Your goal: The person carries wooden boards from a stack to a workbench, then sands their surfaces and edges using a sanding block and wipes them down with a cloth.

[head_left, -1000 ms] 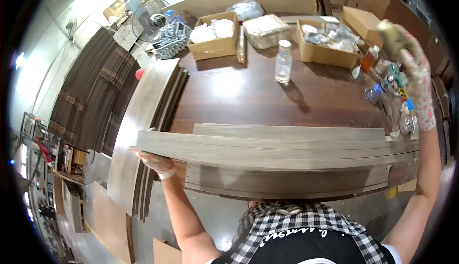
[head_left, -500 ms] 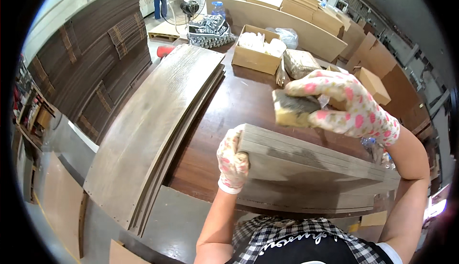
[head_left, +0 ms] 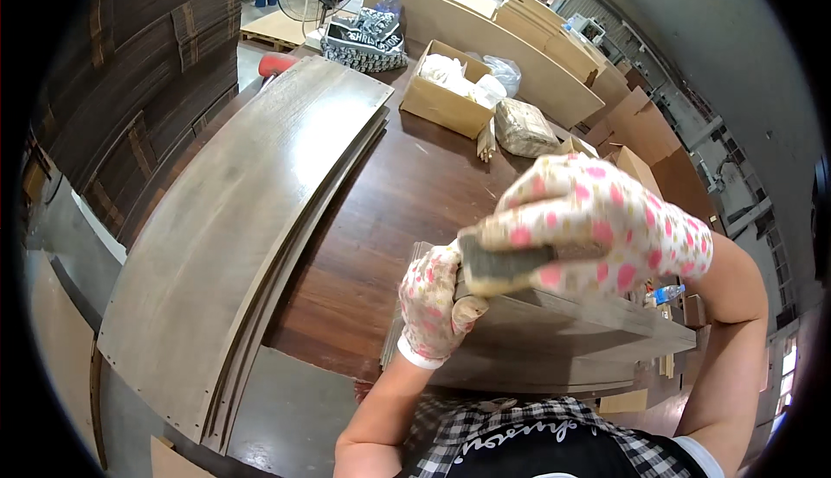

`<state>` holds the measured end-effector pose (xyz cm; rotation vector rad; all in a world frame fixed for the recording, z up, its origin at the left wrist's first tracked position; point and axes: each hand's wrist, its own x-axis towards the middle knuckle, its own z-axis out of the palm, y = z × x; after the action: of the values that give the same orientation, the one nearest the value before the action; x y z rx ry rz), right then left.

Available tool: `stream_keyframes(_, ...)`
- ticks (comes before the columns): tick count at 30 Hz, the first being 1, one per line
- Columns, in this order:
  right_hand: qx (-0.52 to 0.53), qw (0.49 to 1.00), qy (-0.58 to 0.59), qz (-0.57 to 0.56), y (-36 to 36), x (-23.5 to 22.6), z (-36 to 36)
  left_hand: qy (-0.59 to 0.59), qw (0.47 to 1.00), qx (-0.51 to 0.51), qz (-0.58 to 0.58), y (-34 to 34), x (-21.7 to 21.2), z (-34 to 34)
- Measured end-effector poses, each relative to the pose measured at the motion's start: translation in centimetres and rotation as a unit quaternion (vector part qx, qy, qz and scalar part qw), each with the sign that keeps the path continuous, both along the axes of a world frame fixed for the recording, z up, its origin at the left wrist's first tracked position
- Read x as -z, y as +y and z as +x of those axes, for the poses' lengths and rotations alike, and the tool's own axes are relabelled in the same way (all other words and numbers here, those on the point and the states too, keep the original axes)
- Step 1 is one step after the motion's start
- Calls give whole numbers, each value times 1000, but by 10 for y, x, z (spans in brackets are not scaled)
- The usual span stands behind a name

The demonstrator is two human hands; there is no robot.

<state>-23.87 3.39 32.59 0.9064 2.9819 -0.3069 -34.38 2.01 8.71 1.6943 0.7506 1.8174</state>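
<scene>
Your view has swung left within the last second, so the panel stack (head_left: 234,244) on the tabletop (head_left: 389,210) now fills the left side. Your right hand (head_left: 597,227), raised high a second ago, has come down onto the board (head_left: 554,340), its grip closed around a grey block (head_left: 506,262) pressed at the board's near end. That suggests rubbing the edge is under way. Your left hand (head_left: 433,305) curls shut over the board's left end, steadying it on edge above the tabletop.
</scene>
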Motion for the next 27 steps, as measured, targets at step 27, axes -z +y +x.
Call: stream_keyframes(27,71,992,-65,75,-7,-2,-8,-16,999,-23,23,2,-5,1)
